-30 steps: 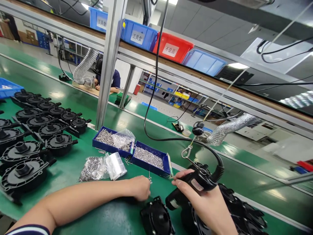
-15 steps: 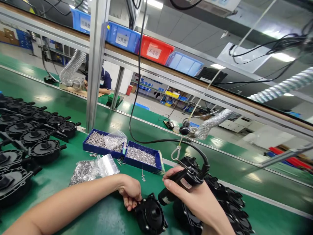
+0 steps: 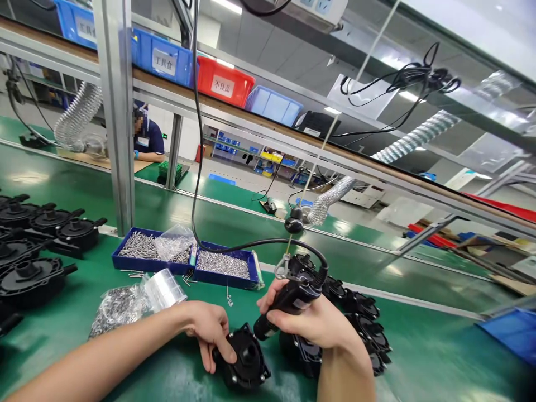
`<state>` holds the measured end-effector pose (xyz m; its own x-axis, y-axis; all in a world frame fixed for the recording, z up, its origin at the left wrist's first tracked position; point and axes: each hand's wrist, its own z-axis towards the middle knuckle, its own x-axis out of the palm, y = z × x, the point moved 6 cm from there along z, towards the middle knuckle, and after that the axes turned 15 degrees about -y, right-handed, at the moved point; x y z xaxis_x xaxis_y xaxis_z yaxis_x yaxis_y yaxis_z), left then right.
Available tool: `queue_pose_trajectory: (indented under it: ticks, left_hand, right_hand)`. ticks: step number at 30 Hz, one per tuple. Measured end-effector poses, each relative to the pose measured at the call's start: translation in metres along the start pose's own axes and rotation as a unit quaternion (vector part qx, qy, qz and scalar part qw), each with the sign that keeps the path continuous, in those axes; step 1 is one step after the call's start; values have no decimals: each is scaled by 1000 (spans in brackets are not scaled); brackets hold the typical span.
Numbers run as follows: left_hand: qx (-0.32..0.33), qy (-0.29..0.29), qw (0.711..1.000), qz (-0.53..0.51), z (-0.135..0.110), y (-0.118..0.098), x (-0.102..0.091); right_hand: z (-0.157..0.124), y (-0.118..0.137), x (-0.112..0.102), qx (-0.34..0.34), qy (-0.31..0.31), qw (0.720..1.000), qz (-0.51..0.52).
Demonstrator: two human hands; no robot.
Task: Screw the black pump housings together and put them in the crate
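Note:
My left hand [image 3: 209, 329] is closed on the near side of a round black plastic housing [image 3: 248, 360], thumb over its top and fingers along its edge. Small shiny screws show around the housing's rim. In my right hand [image 3: 320, 324] is a black corded electric screwdriver [image 3: 288, 300], hung from a cord by a metal clip [image 3: 282, 266]. Its nose points down and left, close to the housing's upper right edge; whether they touch I cannot tell. A few loose nuts [image 3: 229, 301] lie on the green bench beyond the housing.
Blue trays hold long screws [image 3: 140, 245] and small nuts [image 3: 221, 264]. Bags of small parts [image 3: 119, 307] lie left of them. More black housings stand at left [image 3: 31, 279] and right [image 3: 366, 329]. A metal post [image 3: 115, 111] and a shelf with bins rise behind. A co-worker [image 3: 148, 139] sits beyond.
The view has swung right, so the scene sits further left. My left thumb has come over the housing's top, where my fingers were curled at its edge. The screwdriver stays in my right hand.

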<state>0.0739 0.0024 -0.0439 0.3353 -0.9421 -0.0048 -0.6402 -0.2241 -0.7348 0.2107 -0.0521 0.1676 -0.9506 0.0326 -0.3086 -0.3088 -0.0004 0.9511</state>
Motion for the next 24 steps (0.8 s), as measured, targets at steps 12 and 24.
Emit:
queue_pose_trajectory:
  ticks: [12,24]
  left_hand:
    - [60,33,996,51,18,-2,4]
    - [5,-7,1000,16,4,-10,5]
  right_hand:
    - [4,21,15,-140,-132,974,122]
    - [9,17,41,-121,-123,973,156]
